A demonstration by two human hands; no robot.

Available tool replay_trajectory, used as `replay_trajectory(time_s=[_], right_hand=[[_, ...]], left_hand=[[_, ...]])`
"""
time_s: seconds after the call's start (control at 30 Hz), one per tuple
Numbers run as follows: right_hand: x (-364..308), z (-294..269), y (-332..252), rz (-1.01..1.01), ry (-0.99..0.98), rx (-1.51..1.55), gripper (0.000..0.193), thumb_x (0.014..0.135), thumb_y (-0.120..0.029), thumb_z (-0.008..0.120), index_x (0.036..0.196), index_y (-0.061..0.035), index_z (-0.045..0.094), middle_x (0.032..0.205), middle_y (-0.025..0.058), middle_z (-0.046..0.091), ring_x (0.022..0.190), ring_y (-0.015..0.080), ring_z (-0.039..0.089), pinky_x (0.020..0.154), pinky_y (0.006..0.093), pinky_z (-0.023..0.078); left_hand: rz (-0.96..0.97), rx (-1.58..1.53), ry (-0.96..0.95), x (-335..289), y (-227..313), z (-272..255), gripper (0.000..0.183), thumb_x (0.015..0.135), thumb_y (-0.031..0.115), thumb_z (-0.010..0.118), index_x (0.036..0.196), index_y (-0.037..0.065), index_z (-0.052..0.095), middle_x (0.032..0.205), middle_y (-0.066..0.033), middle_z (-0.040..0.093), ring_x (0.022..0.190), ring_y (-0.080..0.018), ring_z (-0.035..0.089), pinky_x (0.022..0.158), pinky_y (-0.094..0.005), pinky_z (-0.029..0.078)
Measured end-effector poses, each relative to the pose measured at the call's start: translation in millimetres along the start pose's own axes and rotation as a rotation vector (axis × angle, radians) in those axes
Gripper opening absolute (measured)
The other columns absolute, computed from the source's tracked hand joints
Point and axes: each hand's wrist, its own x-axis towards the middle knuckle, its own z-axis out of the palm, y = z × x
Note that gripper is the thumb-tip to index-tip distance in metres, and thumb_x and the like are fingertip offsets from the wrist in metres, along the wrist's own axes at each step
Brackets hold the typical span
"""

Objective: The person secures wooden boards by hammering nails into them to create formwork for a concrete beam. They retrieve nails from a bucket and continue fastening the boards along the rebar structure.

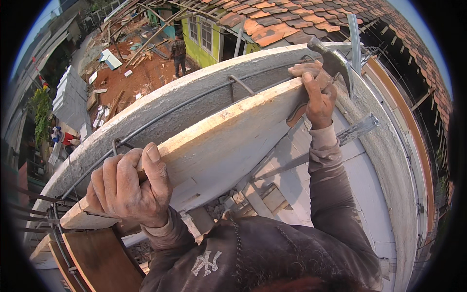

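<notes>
Over the head camera I have the pale board (233,114) slanting across the middle, its long top edge running from low on the left up to the right, just inside the curved grey concrete rim (170,95). My left hand (130,187) is closed around that top edge, toward the board's left end. My right hand (319,95) is wrapped around a hammer (340,65) and sits right against the board's upper right end; the hammer's dark head stands up beside the rim's far right stretch. Between board and rim I get only a narrow slot, with a dark steel rod (181,104) along it and a bent bar (242,85) crossing it. A metal channel (357,130) juts out just beside the right forearm, crowding that side. Near the board's left end, thin rods (34,216) and a brown plank (99,258) fill the corner. Below the board's lower edge, between my forearms, there is open depth down to rubble (233,199).
</notes>
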Motion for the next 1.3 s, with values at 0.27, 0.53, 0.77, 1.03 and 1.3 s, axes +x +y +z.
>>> replay_trajectory(time_s=[0.27, 0.53, 0.77, 1.03, 1.3], right_hand=[[-104.9, -7.6, -48.3, 0.429, -0.039, 0.311, 0.038, 0.112, -0.035, 0.059, 0.106, 0.0021, 0.068, 0.094, 0.0081, 0.064, 0.087, 0.0148, 0.064, 0.074, 0.0300, 0.057], [-273.0, 13.4, -4.1, 1.352, -0.174, 0.596, 0.039, 0.110, -0.049, 0.058, 0.110, -0.0112, 0.050, 0.075, -0.0024, 0.049, 0.056, 0.0092, 0.048, 0.047, 0.0297, 0.042], [-257.3, 6.2, 34.5, 1.634, -0.008, 1.439, 0.031, 0.111, -0.042, 0.057, 0.100, -0.0133, 0.054, 0.072, -0.0045, 0.049, 0.056, 0.0098, 0.046, 0.050, 0.0266, 0.044], [-175.4, 6.8, 9.8, 1.541, 0.103, 2.111, 0.035, 0.109, -0.038, 0.059, 0.085, -0.0140, 0.051, 0.065, -0.0069, 0.044, 0.054, 0.0074, 0.043, 0.050, 0.0252, 0.043], [-184.2, -4.4, 13.9, 1.552, 0.117, 1.943, 0.035, 0.111, -0.041, 0.055, 0.088, -0.0142, 0.050, 0.064, -0.0072, 0.042, 0.051, 0.0053, 0.040, 0.047, 0.0233, 0.038]], left_hand=[[-0.001, 0.063, 0.075, 2.8, -1.8, 0.1, 0.037, 0.098, 0.036, 0.075, 0.066, 0.016, 0.070, 0.063, 0.0037, 0.058, 0.065, -0.0188, 0.054, 0.070, -0.0352, 0.035], [0.011, 0.058, 0.128, 4.5, 6.9, 2.1, 0.045, 0.102, 0.035, 0.072, 0.062, 0.015, 0.070, 0.060, 0.0024, 0.055, 0.062, -0.0192, 0.053, 0.068, -0.0371, 0.034], [0.045, 0.048, 0.169, 3.2, 8.3, 2.8, 0.053, 0.106, 0.040, 0.066, 0.060, 0.013, 0.068, 0.059, -0.0001, 0.055, 0.062, -0.0216, 0.055, 0.068, -0.0390, 0.033], [0.073, 0.058, 0.198, 4.7, 9.6, 2.6, 0.051, 0.108, 0.037, 0.062, 0.065, 0.011, 0.072, 0.063, -0.0019, 0.061, 0.066, -0.0240, 0.058, 0.068, -0.0409, 0.035], [0.066, 0.062, 0.157, 4.3, 9.4, 1.7, 0.051, 0.109, 0.033, 0.061, 0.067, 0.008, 0.074, 0.062, -0.0053, 0.062, 0.062, -0.0266, 0.058, 0.064, -0.0422, 0.037]])
